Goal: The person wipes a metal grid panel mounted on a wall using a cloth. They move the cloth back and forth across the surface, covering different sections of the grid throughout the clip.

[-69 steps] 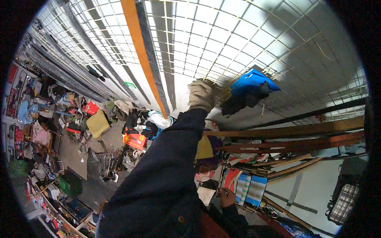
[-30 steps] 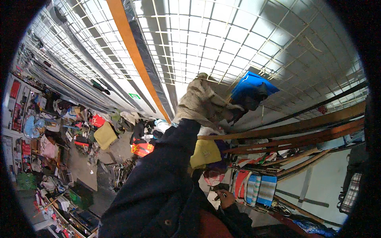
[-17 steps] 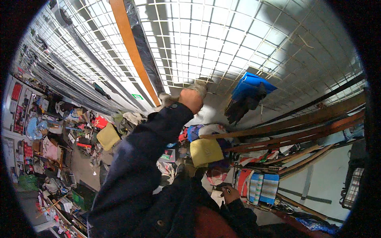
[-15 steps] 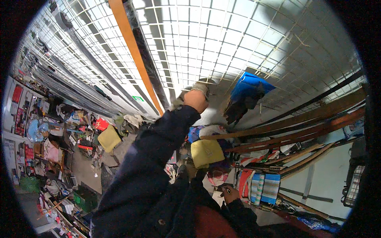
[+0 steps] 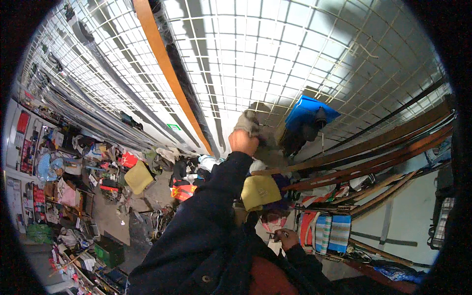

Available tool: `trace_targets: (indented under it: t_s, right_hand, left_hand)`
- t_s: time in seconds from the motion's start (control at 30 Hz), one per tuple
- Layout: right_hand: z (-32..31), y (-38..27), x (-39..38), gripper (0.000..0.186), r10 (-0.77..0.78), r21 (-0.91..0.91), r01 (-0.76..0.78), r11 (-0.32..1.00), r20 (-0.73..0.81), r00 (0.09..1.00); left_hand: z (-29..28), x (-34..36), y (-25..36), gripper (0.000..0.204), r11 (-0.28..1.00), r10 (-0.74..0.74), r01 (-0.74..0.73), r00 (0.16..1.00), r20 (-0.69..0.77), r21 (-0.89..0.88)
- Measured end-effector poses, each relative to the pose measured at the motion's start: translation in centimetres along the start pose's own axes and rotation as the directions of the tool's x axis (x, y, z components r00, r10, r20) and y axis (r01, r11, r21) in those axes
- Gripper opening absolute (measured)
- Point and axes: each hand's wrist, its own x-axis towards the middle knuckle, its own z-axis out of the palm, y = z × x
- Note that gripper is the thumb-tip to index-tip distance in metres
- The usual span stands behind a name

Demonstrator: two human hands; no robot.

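Observation:
My left arm, in a dark sleeve, reaches up to a white wire grid panel [image 5: 231, 64]. My left hand [image 5: 243, 143] is closed around a bunched grey-beige cloth [image 5: 247, 123], held up at the lower part of the grid. I cannot tell whether the cloth touches the wires. To its right, a blue folded sheet [image 5: 309, 109] with a dark object beneath it hangs on the grid. Lower down, my right hand [image 5: 287, 239] is closed near my body. Something small and dark shows at its fingers, too unclear to name.
An orange-brown board [image 5: 172, 73] leans along the grid. Brown wooden strips [image 5: 373, 160] jut in from the right, above a striped folded item [image 5: 332, 233]. A yellow cushion-like pad [image 5: 260, 191] lies below my left hand. Clutter and another yellow pad [image 5: 139, 177] cover the left floor.
My left hand has come down a little along the grid with the cloth. The view has shifted slightly, and an orange-red item on the floor left of my sleeve now shows. My right hand stays low.

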Motion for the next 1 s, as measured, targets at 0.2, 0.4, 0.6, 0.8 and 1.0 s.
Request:
trace_targets:
  t_s: [0.2, 0.4, 0.6, 0.8, 1.0]
  right_hand:
    - [-3.0, 6.6, 3.4, 0.073, 0.263, -0.314, -0.204, 0.927, 0.159, 0.952]
    - [-4.1, 6.8, 4.0, 0.070, 0.301, -0.257, -0.226, 0.940, 0.306, 0.903]
    - [1.0, 0.5, -1.3, 0.033, -0.025, -0.107, 0.006, 0.994, -0.183, 0.983]
    - [2.9, -1.2, 0.1, 0.034, -0.029, 0.062, 0.035, 0.997, -0.086, 0.996]
    - [3.2, 1.8, 1.7, 0.035, -0.251, 0.221, 0.236, 0.946, 0.041, 0.967]
  left_hand:
    - [-0.9, 0.0, -1.6, 0.017, 0.938, 0.345, -0.337, 0.912, -0.220, 0.078]
    - [-2.0, 4.6, 0.8, 0.020, 0.865, 0.318, -0.337, 0.941, 0.113, 0.372]
    - [-2.5, 4.8, 3.6, 0.020, 0.860, 0.203, -0.298, 0.945, 0.257, 0.415]
    - [-1.5, 6.7, 4.3, 0.027, 0.523, -0.083, 0.349, 0.929, 0.361, -0.777]
    - [0.2, 4.5, 3.1, 0.032, 0.014, -0.136, 0.405, 0.907, 0.400, -0.914]
